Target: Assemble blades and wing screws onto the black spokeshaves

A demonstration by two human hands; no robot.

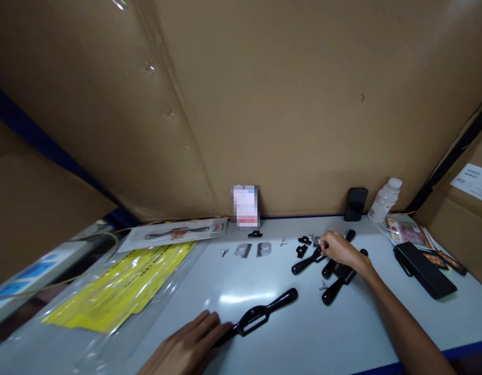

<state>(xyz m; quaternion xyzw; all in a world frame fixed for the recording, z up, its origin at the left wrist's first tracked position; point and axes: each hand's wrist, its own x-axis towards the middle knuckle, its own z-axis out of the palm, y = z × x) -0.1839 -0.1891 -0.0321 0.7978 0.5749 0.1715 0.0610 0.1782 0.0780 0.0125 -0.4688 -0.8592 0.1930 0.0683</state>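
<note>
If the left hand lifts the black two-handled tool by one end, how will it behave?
The black tool looks like rigid metal, so probably stiff and fairly heavy. Gripped by the left hand at one handle, the far end may dip. Its flat middle suggests it will not roll.
</note>
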